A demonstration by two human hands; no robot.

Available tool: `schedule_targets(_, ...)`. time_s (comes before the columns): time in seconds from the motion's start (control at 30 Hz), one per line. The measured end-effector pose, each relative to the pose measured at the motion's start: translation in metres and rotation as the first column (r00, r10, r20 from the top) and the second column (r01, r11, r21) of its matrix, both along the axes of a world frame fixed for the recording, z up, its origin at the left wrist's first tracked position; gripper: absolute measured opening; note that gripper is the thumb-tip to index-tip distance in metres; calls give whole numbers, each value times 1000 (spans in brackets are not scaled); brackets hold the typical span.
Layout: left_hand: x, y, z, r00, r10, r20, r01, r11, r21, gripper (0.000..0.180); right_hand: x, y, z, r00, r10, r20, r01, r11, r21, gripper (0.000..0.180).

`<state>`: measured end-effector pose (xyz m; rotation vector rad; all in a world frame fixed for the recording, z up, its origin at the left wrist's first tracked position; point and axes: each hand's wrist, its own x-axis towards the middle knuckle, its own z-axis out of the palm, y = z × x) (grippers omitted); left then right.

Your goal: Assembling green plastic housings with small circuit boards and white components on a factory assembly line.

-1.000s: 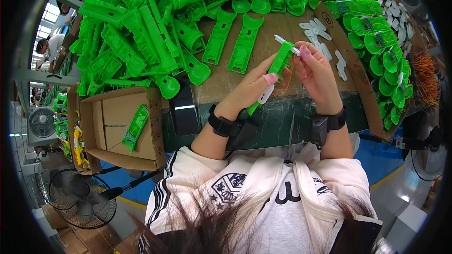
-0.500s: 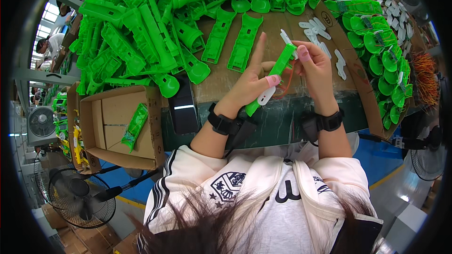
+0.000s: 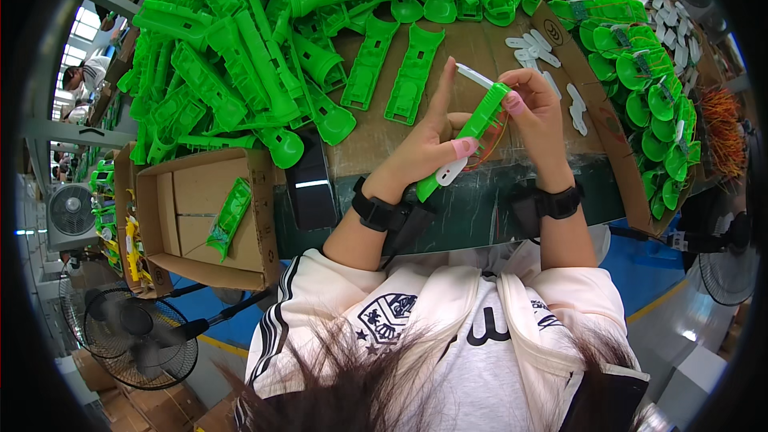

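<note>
A long green plastic housing (image 3: 486, 114) slants up and to the right between my hands. My left hand (image 3: 416, 150) is closed on its lower part, thumb across it and index finger stretched upward. A white flat piece (image 3: 453, 171) lies against the housing under that thumb. My right hand (image 3: 540, 120) pinches the upper end with thumb and fingers. From there a second white flat piece (image 3: 474, 75) sticks out toward my left index fingertip. Thin orange-red wires (image 3: 498, 146) loop below the housing beside my right hand. Wristbands (image 3: 560, 205) are on both wrists.
A big heap of green plastic housings (image 3: 240, 56) fills the far left. Loose white pieces (image 3: 578, 110) lie right of my hands. Beyond a cardboard edge are wired green parts (image 3: 660, 104) and orange wires (image 3: 724, 128). A cardboard box (image 3: 172, 244) and a dark phone-like slab (image 3: 313, 184) sit left.
The upper white piece has tilted over to the left. My right hand has shifted its grip at the housing's upper end, and the housing has turned slightly.
</note>
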<state>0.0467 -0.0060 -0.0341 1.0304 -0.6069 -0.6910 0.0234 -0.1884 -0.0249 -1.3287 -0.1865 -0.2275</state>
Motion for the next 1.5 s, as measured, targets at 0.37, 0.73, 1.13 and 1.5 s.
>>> schedule_targets(0.37,0,-3,-4,998,55,-38,-56,998,-1,96,6,3,-12,991,-119,66,130,973,-190,15)
schedule_targets(0.73,-3,-11,-11,992,39,-123,-30,997,74,49,4,3,-20,957,-285,55,290,942,-171,17)
schedule_targets(1.13,-6,-11,-17,993,108,-44,-99,980,175,62,0,-6,8,974,-148,171,212,860,-464,17)
schedule_targets(1.5,-5,-12,-12,995,-105,-3,104,979,174,54,0,-5,8,929,-270,252,369,711,-599,13)
